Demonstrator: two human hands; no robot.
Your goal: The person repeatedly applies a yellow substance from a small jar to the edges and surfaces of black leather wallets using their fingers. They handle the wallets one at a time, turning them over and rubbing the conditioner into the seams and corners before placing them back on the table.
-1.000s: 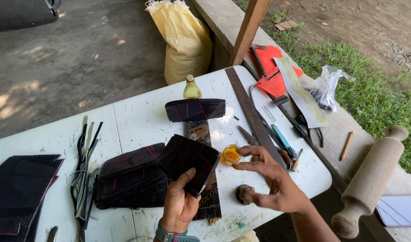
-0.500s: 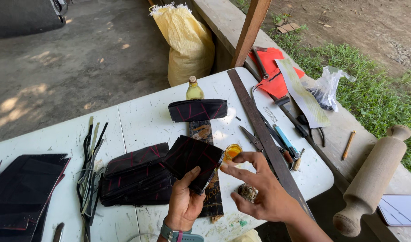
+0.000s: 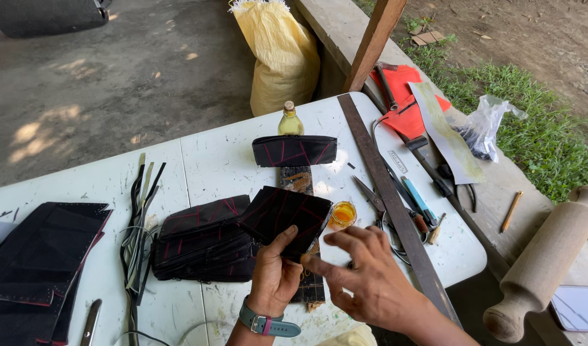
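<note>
Two hands over a white counter. Left hand: pinching a dark pouch piece with red stitching, held above a stack of similar pieces. Right hand: fingers loosely spread, fingertips touching the piece's lower edge. Small amber jar just beside; long steel ruler to the right.
</note>
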